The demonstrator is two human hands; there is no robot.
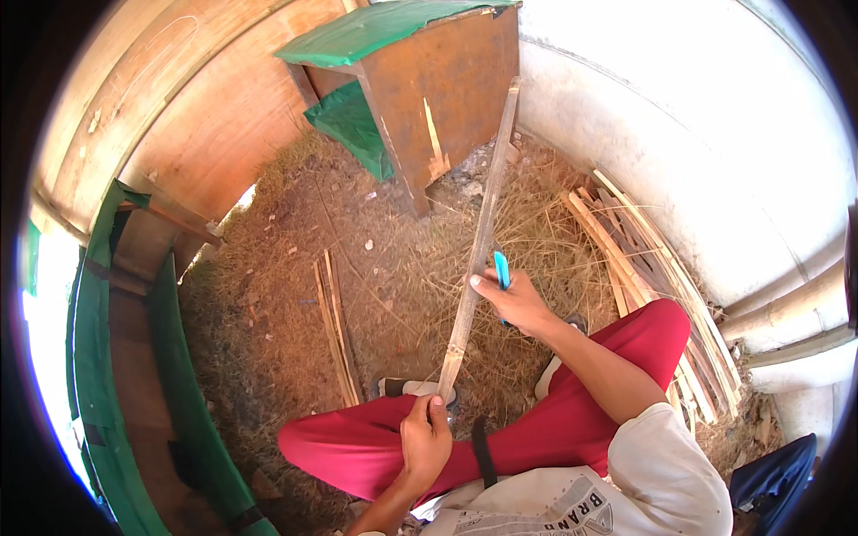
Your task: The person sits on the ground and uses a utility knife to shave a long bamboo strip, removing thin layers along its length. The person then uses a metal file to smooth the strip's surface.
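A long, weathered bamboo strip [483, 234] slants from my lap up toward the brown cabinet. My left hand [426, 439] is closed around its lower end, thumb up along it, just above my red trousers. Farther up, my right hand [518, 300] is closed on a slim light-blue tool [502, 268] that looks like a box cutter; its blade cannot be made out. The right thumb presses against the strip's side. Below the hands, two thin split strips [333, 326] lie on the ground to the left.
A brown wooden cabinet [447, 107] with a green cover stands at the far side. Several split bamboo pieces [639, 259] are piled at the right, by the white wall [679, 116]. Green-edged wooden framing [170, 330] runs along the left. Dry grass covers the dirt floor [268, 268].
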